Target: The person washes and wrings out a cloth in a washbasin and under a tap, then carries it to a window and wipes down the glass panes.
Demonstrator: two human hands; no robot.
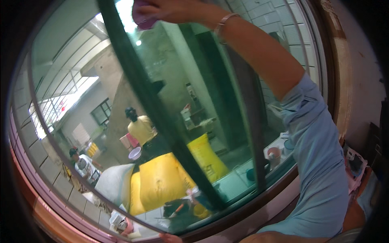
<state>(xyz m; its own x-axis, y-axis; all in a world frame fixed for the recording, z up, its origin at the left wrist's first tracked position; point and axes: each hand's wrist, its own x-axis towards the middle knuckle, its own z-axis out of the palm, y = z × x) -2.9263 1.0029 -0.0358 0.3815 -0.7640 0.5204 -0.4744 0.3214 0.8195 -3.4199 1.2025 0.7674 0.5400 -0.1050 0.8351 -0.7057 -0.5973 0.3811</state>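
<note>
My right hand (172, 10) is raised to the top of the view, with a bracelet on its wrist and a blue sleeve pushed up to the elbow. Its fingers close round a purple cloth (144, 16), pressed against the glass or very near it. Behind the cloth is a large sliding window (178, 81) with a dark green upright frame bar (150, 97). At the lower edge a bit of my left hand (171, 238) shows by the bottom window frame; most of it is cut off, so its grip cannot be made out.
Beyond the glass stand full yellow sacks (160, 180), a white sack (115, 182) and a yellow-green sack (207, 158). A person in a yellow top (142, 129) and another in white (87, 166) are out there. Cups (274, 154) and small items line the ledge.
</note>
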